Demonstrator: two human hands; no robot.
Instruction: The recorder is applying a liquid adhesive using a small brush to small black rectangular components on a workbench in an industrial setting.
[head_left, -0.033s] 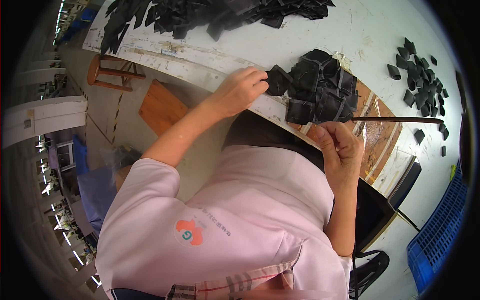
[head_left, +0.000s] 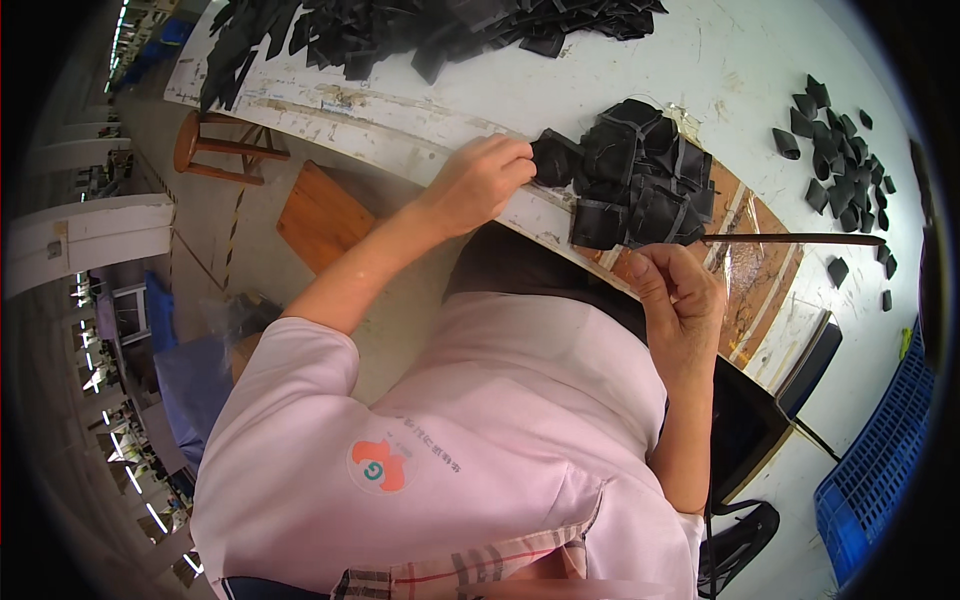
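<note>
Overlapping black, grey-edged pieces (head_left: pixel 655 207) lie heaped, left hand (head_left: pixel 482 178) pinching one, right hand (head_left: pixel 688 292) curled, its hold unclear.

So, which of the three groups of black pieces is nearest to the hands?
The middle group: it lies by the left hand and right hand; the back pile and scattered right group are farther off.

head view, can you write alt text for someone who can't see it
A person's left hand touches a black piece beside a black pile; the right hand, thumb and forefinger together, is at the pile's near edge. More black pieces lie on the white table.
</note>
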